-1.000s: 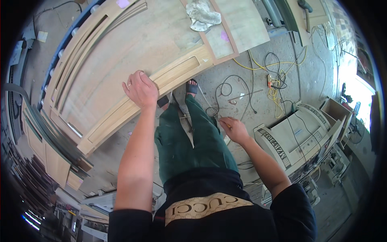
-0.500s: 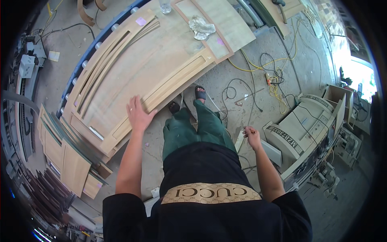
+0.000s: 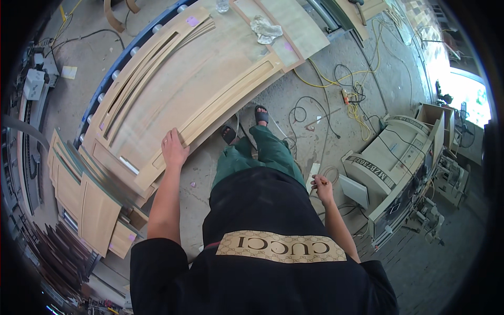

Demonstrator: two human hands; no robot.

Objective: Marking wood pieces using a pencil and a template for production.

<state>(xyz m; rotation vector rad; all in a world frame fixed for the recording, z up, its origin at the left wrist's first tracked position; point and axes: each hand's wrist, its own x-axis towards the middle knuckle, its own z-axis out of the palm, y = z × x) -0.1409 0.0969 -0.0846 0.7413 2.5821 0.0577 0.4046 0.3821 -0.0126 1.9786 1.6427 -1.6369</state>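
My left hand [image 3: 175, 150] lies on a long light-wood frame piece [image 3: 226, 97] at the near edge of a workpiece-covered table. Its fingers are stretched over the wood, close together, and the thumb is at the side. My right hand [image 3: 322, 188] hangs to the right of my body, above the floor. Its fingers are curled into a pinch, and whatever may be between them is too small to make out. Under the frame piece is a broad flat wooden panel [image 3: 184, 79]. Further slotted wooden strips [image 3: 142, 73] lie along the panel's far left side.
A crumpled white cloth [image 3: 266, 30] and a clear cup [image 3: 222, 6] sit on the panels. Blue-framed rollers [image 3: 115, 74] run behind. Curved boards [image 3: 97, 210] stand at left. At right are a beige machine [image 3: 388, 152], a yellow cable [image 3: 362, 118] and a pale strip [image 3: 313, 172] on the floor.
My left hand, spread and blurred before, has come to rest on the frame piece with its fingers closer together. My right hand has moved slightly nearer my body, still pinched.
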